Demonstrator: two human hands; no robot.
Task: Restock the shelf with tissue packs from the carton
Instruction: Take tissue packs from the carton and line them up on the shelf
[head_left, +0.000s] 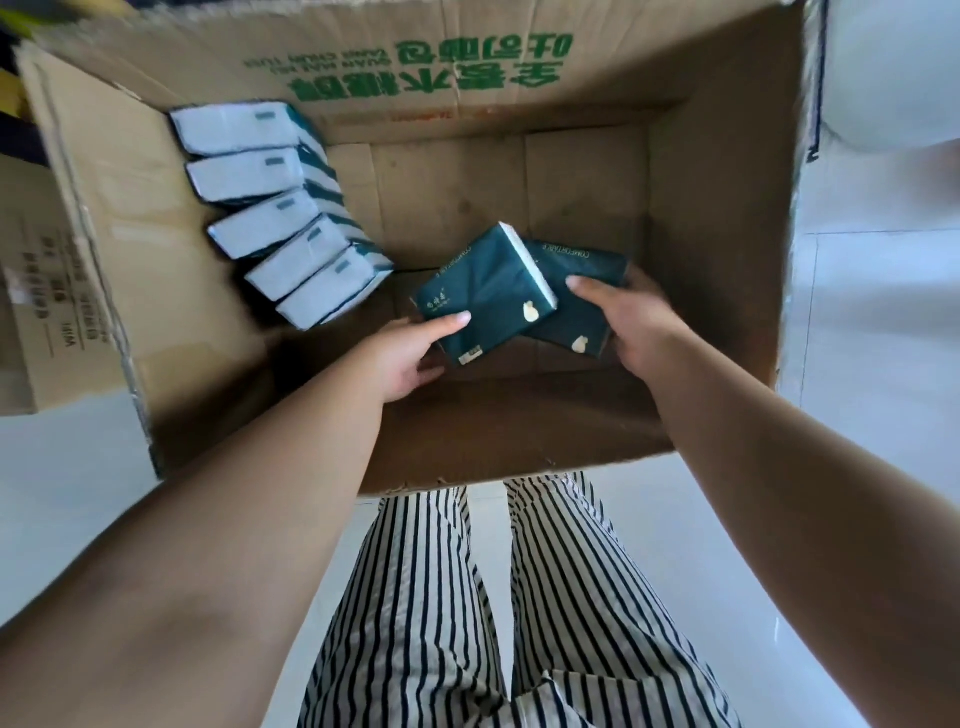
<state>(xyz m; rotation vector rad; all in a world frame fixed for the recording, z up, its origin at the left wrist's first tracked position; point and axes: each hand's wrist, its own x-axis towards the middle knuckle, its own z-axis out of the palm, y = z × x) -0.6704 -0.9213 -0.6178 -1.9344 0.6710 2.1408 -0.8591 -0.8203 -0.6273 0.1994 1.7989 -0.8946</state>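
Reaching into the carton (717, 218), the left hand (402, 358) pinches one dark green tissue pack (485, 296) at its near corner, long axis tilting away rightward. The right hand (631, 325) grips a second pack (576, 306), partly underneath. Five packs (280, 208) line the carton's left wall.

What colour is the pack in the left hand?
Dark green pack with a small pale emblem, gripped by the left hand; head view.
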